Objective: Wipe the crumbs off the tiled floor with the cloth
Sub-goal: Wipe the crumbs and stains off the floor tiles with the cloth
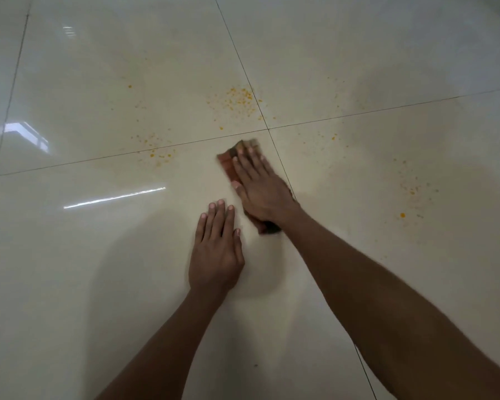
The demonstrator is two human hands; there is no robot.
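Your forearms are reaching out over glossy cream tiles.

Your left hand (215,249) is lying flat on the tiled floor (98,255), fingers straight and close together, holding nothing. Your right hand (260,187) is pressing down on the cloth (227,166), fingers extended and slightly spread across it; the reddish-brown folded cloth is sitting just below the crossing of the grout lines (268,129), showing past your fingertips and below your wrist. Orange crumbs (237,101) are lying scattered beyond the cloth, with more patches to the left and far right. No writing or labels are showing anywhere.
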